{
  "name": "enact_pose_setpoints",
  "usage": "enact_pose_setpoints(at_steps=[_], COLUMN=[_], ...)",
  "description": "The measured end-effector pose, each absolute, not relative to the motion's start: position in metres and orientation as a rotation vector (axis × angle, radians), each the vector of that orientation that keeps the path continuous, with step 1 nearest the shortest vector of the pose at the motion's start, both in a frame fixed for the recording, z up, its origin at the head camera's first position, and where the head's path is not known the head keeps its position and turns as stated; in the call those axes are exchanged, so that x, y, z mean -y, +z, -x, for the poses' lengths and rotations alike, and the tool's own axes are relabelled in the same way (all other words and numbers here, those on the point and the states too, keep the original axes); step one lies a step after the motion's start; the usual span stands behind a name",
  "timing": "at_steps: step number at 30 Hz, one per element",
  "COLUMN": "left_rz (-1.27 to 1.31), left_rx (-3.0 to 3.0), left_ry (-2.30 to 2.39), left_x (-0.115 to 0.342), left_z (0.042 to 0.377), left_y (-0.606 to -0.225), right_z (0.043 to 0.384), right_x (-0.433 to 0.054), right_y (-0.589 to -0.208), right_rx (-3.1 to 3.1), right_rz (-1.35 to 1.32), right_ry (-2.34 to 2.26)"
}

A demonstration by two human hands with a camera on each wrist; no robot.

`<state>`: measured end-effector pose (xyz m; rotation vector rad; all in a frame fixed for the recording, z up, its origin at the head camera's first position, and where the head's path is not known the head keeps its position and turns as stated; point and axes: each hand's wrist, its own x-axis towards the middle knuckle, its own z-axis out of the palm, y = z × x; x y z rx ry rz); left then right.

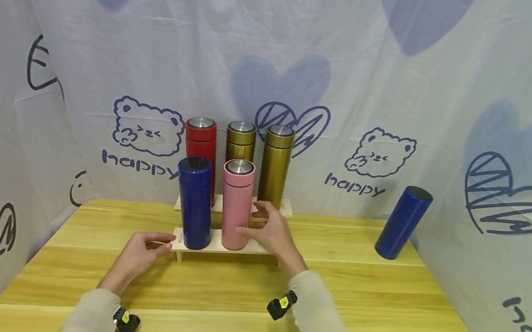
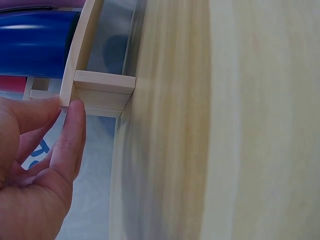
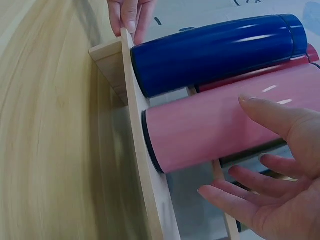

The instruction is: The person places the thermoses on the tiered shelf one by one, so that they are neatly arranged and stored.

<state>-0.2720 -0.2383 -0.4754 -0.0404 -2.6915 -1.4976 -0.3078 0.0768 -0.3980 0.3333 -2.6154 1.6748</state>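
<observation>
On the front step of a small wooden rack [image 1: 257, 248] stand a blue thermos bottle [image 1: 196, 207] and, to its right, a pink thermos bottle [image 1: 236, 209]. My left hand [image 1: 141, 253] pinches the left end of that front board between thumb and fingers, as the left wrist view shows close up. Beside the pink bottle is my right hand [image 1: 270, 234], fingers spread and not wrapped round it. In the right wrist view its thumb [image 3: 265, 114] lies over or against the pink bottle; whether it touches I cannot tell.
Behind, on the rear step, stand a red bottle [image 1: 201, 145] and two gold bottles, one in the middle [image 1: 241, 140] and one at right [image 1: 275, 169]. Another blue bottle [image 1: 403, 222] stands on the table [image 1: 330, 292] at far right. Patterned cloth [image 1: 279, 43] hangs round the table.
</observation>
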Motion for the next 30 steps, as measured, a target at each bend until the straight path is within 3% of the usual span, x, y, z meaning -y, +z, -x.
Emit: enact_pose_setpoints(at_steps=[30], left_rz=[0.036], left_rx=[2.703], left_ry=[-1.471], left_x=[0.24], left_z=[0.272], left_y=[-0.475], right_z=[0.303], right_x=[-0.187], right_y=[-0.404], right_rx=[2.642], right_rz=[-0.213], right_ry=[1.504])
